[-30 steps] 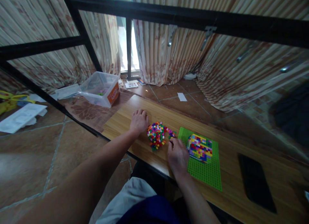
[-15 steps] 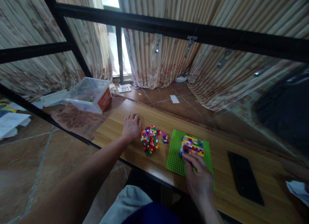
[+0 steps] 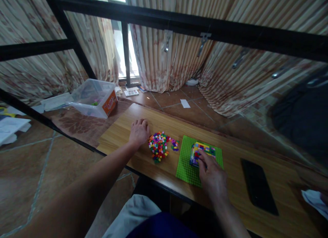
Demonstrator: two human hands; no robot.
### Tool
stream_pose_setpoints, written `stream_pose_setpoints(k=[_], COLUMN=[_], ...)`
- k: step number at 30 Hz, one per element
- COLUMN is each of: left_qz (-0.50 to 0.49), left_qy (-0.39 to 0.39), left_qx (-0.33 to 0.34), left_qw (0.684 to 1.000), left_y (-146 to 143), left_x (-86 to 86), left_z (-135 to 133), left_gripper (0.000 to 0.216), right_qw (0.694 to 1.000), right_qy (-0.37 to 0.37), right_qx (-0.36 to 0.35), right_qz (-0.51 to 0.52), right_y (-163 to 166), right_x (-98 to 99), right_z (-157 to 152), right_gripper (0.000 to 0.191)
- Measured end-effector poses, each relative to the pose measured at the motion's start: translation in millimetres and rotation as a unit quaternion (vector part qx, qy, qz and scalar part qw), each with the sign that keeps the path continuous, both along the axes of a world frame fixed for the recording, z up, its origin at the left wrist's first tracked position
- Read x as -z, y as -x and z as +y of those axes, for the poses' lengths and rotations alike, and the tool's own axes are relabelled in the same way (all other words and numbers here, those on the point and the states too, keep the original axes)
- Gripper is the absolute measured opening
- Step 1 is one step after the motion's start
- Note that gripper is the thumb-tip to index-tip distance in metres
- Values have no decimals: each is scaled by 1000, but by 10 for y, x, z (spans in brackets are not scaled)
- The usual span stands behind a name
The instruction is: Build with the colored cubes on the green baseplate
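Observation:
My left hand (image 3: 139, 132) rests palm down on the wooden table, its fingers stretched out and nothing in its grasp. Right beside its fingers lies a loose pile of small coloured bricks (image 3: 159, 145), with a little offshoot on its right side. Farther right, a green studded baseplate (image 3: 183, 168) carries a low block of multicoloured bricks (image 3: 195, 158). Over this block is my right hand (image 3: 214, 174), thumb and forefinger pinched together at its top. The hand covers part of the block, and whatever is between the fingertips is too small to make out.
A black phone-like slab (image 3: 258, 186) lies on the table (image 3: 230, 156) right of the baseplate. On the floor at the left stands a clear plastic box (image 3: 93, 97) with an orange label. A black metal bar (image 3: 164, 21) crosses above, before striped curtains (image 3: 153, 60).
My right hand has moved up and forward, from the block's near edge to over its top, covering more of it. My left hand stays in place on the table.

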State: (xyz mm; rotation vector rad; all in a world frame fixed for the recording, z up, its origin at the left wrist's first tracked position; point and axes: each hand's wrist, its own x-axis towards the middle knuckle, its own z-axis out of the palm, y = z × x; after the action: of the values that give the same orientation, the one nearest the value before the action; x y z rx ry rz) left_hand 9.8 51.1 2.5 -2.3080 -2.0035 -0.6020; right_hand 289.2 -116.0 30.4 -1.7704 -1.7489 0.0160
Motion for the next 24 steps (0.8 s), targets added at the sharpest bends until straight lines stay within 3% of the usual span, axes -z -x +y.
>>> stream_pose_setpoints(k=[24], left_qz=[-2], left_qy=[3], left_qx=[0], left_qw=[1000], left_y=[-8], left_x=[-23], left_z=[-10], left_gripper=[27], right_qw=[999], right_qy=[-39], right_qx=[15], right_qz=[11], right_y=[26], right_x=[70], right_z=[1], right_gripper=[37])
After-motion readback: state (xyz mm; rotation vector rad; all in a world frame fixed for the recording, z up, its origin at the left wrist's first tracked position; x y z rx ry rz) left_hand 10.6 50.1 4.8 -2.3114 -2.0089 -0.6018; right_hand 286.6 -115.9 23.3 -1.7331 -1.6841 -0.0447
